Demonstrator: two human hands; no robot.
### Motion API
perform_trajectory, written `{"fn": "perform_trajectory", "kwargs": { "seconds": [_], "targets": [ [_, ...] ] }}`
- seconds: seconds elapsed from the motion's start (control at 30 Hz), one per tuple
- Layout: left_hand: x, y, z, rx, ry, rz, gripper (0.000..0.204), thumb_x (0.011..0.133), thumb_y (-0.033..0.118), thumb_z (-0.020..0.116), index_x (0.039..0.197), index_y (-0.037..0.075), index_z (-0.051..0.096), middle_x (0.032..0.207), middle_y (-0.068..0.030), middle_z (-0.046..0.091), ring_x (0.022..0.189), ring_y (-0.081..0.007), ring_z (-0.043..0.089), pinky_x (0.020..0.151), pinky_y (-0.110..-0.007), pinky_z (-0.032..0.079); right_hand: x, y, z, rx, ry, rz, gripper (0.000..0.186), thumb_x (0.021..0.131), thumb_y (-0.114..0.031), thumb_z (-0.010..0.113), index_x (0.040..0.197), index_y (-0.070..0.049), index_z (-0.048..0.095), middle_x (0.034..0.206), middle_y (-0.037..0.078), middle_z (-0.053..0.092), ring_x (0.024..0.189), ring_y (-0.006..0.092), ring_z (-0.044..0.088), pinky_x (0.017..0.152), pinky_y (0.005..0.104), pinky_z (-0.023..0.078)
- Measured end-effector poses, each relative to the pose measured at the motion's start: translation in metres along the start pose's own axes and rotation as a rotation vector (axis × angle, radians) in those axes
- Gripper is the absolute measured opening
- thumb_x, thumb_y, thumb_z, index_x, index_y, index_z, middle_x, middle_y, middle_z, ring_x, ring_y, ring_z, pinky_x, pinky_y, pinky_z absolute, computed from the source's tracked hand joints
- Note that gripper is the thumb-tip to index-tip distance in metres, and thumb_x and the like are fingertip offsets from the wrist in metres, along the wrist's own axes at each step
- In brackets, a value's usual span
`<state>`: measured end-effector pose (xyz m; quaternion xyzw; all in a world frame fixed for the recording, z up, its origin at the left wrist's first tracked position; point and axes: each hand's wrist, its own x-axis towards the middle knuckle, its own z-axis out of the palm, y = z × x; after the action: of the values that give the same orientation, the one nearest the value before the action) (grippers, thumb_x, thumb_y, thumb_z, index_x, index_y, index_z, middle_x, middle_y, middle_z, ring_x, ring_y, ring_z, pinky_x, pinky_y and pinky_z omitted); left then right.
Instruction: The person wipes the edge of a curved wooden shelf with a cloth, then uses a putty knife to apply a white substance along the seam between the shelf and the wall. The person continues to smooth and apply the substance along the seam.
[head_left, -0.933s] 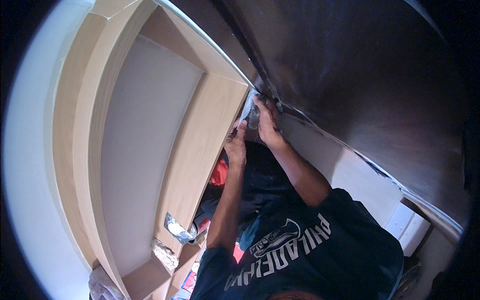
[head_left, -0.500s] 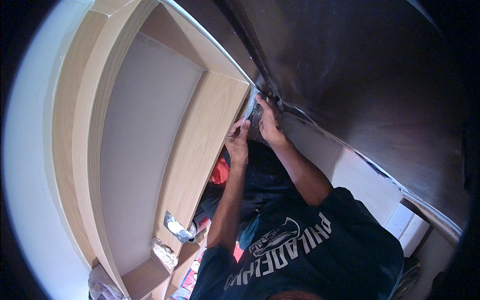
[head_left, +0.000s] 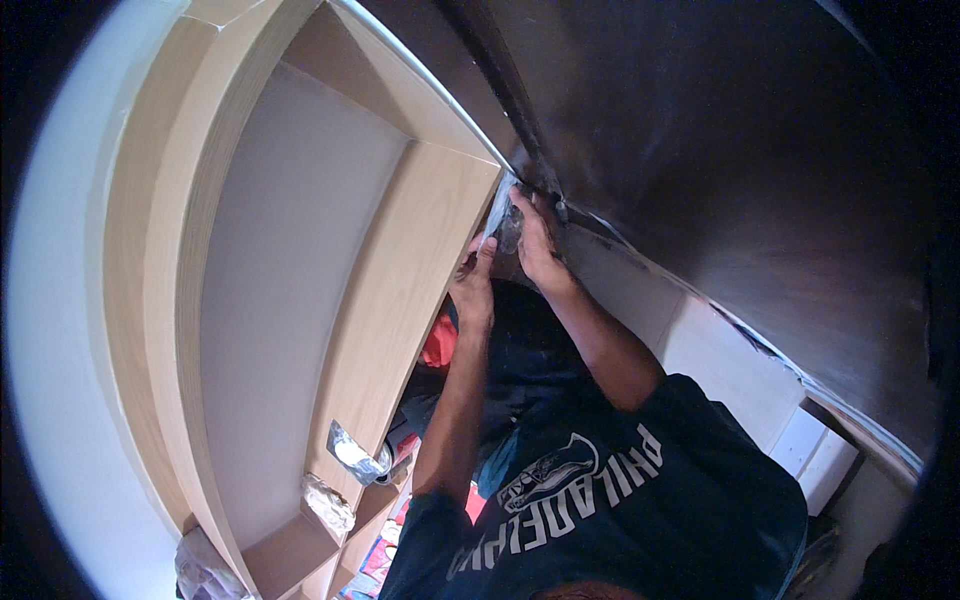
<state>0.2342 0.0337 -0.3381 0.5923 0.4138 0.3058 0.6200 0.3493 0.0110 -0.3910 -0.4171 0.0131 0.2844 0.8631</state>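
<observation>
My left hand (head_left: pixel 473 285) is by the edge of the light wood shelf unit (head_left: pixel 385 290), thumb and fingers pinching the lower end of a thin whitish strip (head_left: pixel 497 210). What the strip is made of cannot be told. Alongside it, my right hand (head_left: pixel 534 238) reaches up with its fingers stretched out, the fingertips against the strip's upper part near the shelf corner. Between the hands is a greyish, crumpled-looking patch (head_left: pixel 511 235), too dim to make out. The strip lies in the narrow gap between the shelf unit and the dark panel (head_left: pixel 740 150).
On the shelf unit lie a flat metal putty blade (head_left: pixel 352 452) with white on it, and a crumpled pale wad (head_left: pixel 329 504). A greyish cloth or bag (head_left: pixel 205 570) is at the lower left. A white box (head_left: pixel 815 455) stands at the right, under the dark panel's edge.
My left hand has shifted slightly left and up along the shelf edge, and more of the strip shows. The right hand's fingertips have moved a little; its arm has stayed in place.
</observation>
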Motion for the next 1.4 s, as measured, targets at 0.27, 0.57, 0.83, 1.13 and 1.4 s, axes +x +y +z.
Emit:
{"fn": "perform_trajectory", "kwargs": {
  "seconds": [0.27, 0.57, 0.83, 1.13, 1.4],
  "targets": [
    [0.001, -0.007, -0.001, -0.022, -0.016, 0.061, 0.021, 0.086, 0.011, 0.072, 0.106, 0.003, 0.069, 0.102, -0.0042, 0.066, 0.095, -0.0139, 0.059, 0.089, -0.028, 0.045, -0.007, -0.014, 0.01, -0.043, 0.04, -0.022, 0.057, 0.086, -0.033, 0.065, 0.13, -0.001, 0.049, 0.134, 0.014, 0.049, 0.123, 0.0274, 0.044, 0.106, 0.0373, 0.03],
    [-0.002, 0.003, 0.001, -0.047, 0.012, 0.044, 0.023, 0.086, 0.015, 0.072, 0.105, 0.004, 0.069, 0.099, -0.0035, 0.066, 0.093, -0.0131, 0.059, 0.083, -0.027, 0.046, -0.003, -0.007, 0.0, -0.097, 0.029, -0.001, 0.052, 0.089, -0.034, 0.062, 0.127, -0.001, 0.051, 0.13, 0.015, 0.051, 0.124, 0.026, 0.042, 0.106, 0.0376, 0.029],
    [-0.066, -0.037, -0.042, -0.203, 0.105, -0.232, 0.025, 0.089, 0.027, 0.07, 0.104, 0.008, 0.068, 0.091, 0.0025, 0.063, 0.078, -0.007, 0.053, 0.067, -0.023, 0.041, -0.042, -0.03, 0.008, -0.303, 0.1, -0.312, 0.029, 0.092, -0.021, 0.065, 0.115, -0.004, 0.062, 0.089, 0.0, 0.063, 0.083, 0.0078, 0.057, 0.077, 0.0229, 0.046],
    [-0.142, -0.051, -0.096, -0.444, 0.172, -0.31, 0.02, 0.092, 0.025, 0.066, 0.103, 0.009, 0.067, 0.094, 0.0008, 0.066, 0.079, -0.0086, 0.057, 0.066, -0.026, 0.042, -0.016, -0.025, 0.045, -0.34, 0.22, -0.466, 0.022, 0.09, -0.017, 0.067, 0.108, -0.004, 0.068, 0.095, 0.002, 0.068, 0.086, 0.0088, 0.059, 0.078, 0.0231, 0.048],
    [-0.154, -0.046, -0.107, -0.491, 0.2, -0.249, 0.019, 0.092, 0.024, 0.065, 0.102, 0.007, 0.066, 0.089, 0.0008, 0.066, 0.071, -0.0061, 0.055, 0.059, -0.021, 0.039, -0.012, -0.018, 0.056, -0.188, 0.29, -0.395, 0.014, 0.087, -0.01, 0.068, 0.1, -0.006, 0.069, 0.088, 0.0, 0.066, 0.077, 0.0088, 0.057, 0.069, 0.0229, 0.046]
  ]
}}
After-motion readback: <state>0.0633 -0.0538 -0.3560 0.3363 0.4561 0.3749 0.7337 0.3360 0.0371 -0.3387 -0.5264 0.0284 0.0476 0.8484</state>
